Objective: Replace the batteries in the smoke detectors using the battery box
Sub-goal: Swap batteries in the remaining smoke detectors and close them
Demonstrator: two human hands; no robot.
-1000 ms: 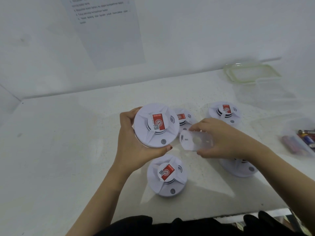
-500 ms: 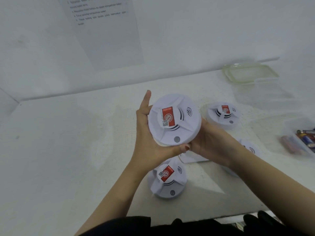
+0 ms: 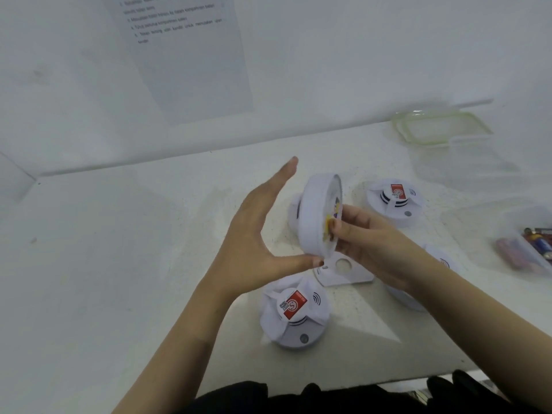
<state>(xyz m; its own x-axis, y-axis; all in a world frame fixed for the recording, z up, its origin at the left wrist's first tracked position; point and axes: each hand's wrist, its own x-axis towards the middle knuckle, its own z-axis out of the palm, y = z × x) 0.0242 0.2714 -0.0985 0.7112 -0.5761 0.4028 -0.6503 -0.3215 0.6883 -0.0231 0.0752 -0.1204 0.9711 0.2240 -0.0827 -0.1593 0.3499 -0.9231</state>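
A white smoke detector [image 3: 317, 216] is held on edge above the tabletop [image 3: 119, 264], its open back turned toward the right hand [image 3: 370, 246]. The right hand's fingers [image 3: 343, 228] pinch its rim. The left hand [image 3: 263, 234] is spread flat, with only the thumb tip touching the lower edge. A loose back plate [image 3: 343, 271] lies flat just below. Two more detectors [image 3: 294, 315] [image 3: 395, 201] sit face up nearby. The clear battery box [image 3: 525, 243] stands at the far right, well apart, with its lid [image 3: 439, 127] behind it.
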